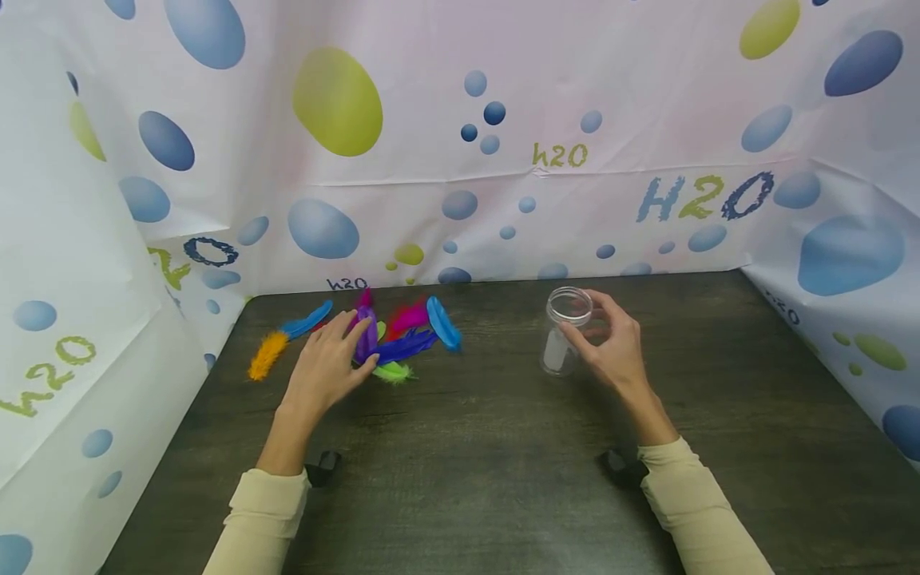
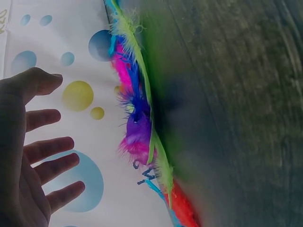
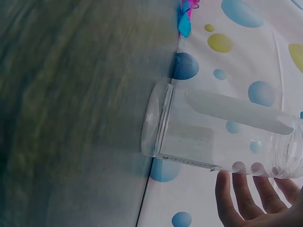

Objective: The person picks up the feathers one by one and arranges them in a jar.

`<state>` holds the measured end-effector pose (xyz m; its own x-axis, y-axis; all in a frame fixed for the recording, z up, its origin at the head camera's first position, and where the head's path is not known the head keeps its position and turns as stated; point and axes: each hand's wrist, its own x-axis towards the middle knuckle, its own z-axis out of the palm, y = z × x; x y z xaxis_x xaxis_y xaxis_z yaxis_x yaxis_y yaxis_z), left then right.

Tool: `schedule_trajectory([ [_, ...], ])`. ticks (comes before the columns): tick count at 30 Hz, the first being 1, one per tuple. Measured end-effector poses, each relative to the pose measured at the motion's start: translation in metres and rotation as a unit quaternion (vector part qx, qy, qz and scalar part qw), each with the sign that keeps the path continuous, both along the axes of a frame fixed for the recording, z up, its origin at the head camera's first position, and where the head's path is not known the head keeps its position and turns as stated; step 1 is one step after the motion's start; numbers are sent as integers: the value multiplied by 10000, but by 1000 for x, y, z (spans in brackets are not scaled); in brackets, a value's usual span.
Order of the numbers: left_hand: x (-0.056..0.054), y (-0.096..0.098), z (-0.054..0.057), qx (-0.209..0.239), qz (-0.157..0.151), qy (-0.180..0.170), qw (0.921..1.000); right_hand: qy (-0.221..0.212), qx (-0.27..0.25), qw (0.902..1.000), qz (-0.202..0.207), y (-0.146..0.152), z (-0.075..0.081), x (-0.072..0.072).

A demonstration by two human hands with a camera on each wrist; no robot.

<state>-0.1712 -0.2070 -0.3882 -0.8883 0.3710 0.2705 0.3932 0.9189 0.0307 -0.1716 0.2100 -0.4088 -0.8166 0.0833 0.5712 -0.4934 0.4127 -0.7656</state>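
Note:
My left hand hovers over the left part of a pile of coloured feathers, fingers spread and holding nothing. A purple feather lies by its fingertips, with a dark blue feather and a lime green feather beside it. In the left wrist view the left hand appears apart from the feathers. To the right a clear, lidless jar with a white label stands upright on the table. My right hand holds it near the neck, thumb in front and fingers behind.
An orange feather and a light blue feather lie left of the pile; a bright blue feather lies at its right end. The dark wooden table meets a bubble-printed backdrop at the back and sides.

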Motion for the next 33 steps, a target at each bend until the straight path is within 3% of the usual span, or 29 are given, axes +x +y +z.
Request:
schedule_trajectory([
  [9, 1, 1, -4, 0, 103, -232, 9997, -35, 66, 9998, 166, -6, -2, 2],
  [33, -16, 0, -2, 20, 21, -99, 9999, 138, 124, 9989, 433, -14, -2, 6],
])
